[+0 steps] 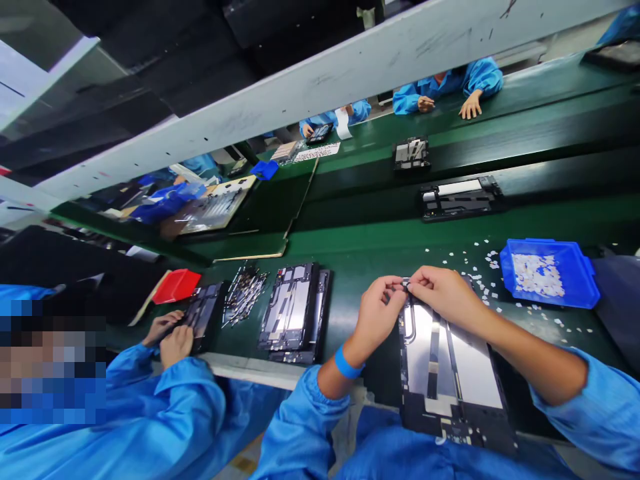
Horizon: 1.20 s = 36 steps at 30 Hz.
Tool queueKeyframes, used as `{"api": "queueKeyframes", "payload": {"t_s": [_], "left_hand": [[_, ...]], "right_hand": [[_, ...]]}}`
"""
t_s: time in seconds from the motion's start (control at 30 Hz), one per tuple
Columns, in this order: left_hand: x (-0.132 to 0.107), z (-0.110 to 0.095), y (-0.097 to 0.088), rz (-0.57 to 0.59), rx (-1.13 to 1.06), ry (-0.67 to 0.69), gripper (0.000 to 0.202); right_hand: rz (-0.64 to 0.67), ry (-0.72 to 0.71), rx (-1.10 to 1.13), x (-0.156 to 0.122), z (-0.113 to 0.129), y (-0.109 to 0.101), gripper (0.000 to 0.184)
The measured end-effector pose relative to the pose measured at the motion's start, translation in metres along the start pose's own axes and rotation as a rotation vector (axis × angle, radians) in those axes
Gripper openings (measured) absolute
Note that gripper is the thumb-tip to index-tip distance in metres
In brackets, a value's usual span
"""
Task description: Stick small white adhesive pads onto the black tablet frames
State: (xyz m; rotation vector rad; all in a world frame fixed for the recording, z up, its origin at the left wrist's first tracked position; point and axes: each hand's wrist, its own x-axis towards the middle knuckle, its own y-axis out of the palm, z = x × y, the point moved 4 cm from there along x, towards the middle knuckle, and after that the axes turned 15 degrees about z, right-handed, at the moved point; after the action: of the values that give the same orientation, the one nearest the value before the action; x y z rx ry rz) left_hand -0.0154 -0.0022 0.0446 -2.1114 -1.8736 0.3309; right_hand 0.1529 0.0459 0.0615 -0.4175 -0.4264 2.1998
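Note:
An opened tablet [479,373] with bare silver battery plates lies in front of me, its near end at the bench edge. My left hand [379,310] is over its far left corner, thumb and fingers pinched together. Close against it, my right hand [443,293] is also closed in a pinch over the tablet's far edge. The fingertips of both hands meet there; what they hold is too small and covered to make out. Right of the tablet, small white pieces [484,288] are scattered near a blue bin [583,283] full of similar pieces.
Two stacked opened tablets [287,307] and a pile of thin dark strips [245,293] lie to my left. Beyond them, a co-worker's hands [173,337] handle another tablet [206,313] by a red bin [176,287]. More opened tablets [463,198] rest across the green bench.

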Motion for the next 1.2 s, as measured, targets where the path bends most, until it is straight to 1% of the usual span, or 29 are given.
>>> {"api": "queueKeyframes", "payload": {"t_s": [0.07,0.13,0.17,0.27,0.33,0.4,0.5,0.57,0.7,0.83,0.93,1.03,1.13,1.2], "left_hand": [[-0.004,0.0,0.003,0.005,-0.085,-0.081,0.019],[-0.006,0.0,0.004,-0.012,-0.152,-0.133,0.011],[-0.006,0.001,0.005,-0.024,-0.182,-0.151,0.008],[-0.005,0.003,0.007,-0.051,-0.205,-0.15,0.006],[-0.005,0.004,0.007,-0.069,-0.134,-0.121,0.008],[-0.006,0.002,0.007,-0.077,-0.026,-0.081,0.01],[-0.009,-0.003,0.006,-0.089,0.12,0.0,0.01],[-0.012,-0.008,0.005,-0.079,0.219,0.056,0.009],[-0.015,-0.017,0.006,0.006,0.412,0.116,0.015],[-0.016,-0.022,0.007,0.016,0.471,0.125,0.016],[-0.014,-0.022,0.006,-0.008,0.389,0.093,0.013],[-0.01,-0.018,0.005,-0.021,0.25,0.008,0.011],[-0.005,-0.012,0.005,0.008,0.111,-0.079,0.012],[-0.002,-0.008,0.005,0.032,-0.009,-0.127,0.011]], "right_hand": [[0.007,-0.012,-0.006,-0.001,0.0,0.002,0.02],[0.011,-0.047,-0.046,-0.001,-0.001,0.005,0.021],[-0.01,-0.071,-0.094,-0.002,-0.001,0.006,0.021],[-0.163,-0.147,-0.346,-0.008,0.0,0.01,0.021],[-0.243,-0.19,-0.527,-0.013,0.002,0.014,0.025],[-0.252,-0.24,-0.635,-0.017,0.004,0.019,0.031],[-0.229,-0.321,-0.647,-0.02,0.006,0.02,0.032],[-0.204,-0.337,-0.612,-0.019,0.004,0.018,0.03],[-0.17,-0.308,-0.597,-0.017,0.0,0.014,0.03],[-0.208,-0.31,-0.592,-0.019,0.003,0.014,0.032],[-0.267,-0.269,-0.664,-0.02,0.006,0.014,0.032],[-0.342,-0.21,-0.73,-0.021,0.01,0.008,0.028],[-0.412,-0.144,-0.667,-0.031,0.006,-0.011,0.018],[-0.437,-0.051,-0.641,-0.046,-0.005,-0.035,0.014]]}}
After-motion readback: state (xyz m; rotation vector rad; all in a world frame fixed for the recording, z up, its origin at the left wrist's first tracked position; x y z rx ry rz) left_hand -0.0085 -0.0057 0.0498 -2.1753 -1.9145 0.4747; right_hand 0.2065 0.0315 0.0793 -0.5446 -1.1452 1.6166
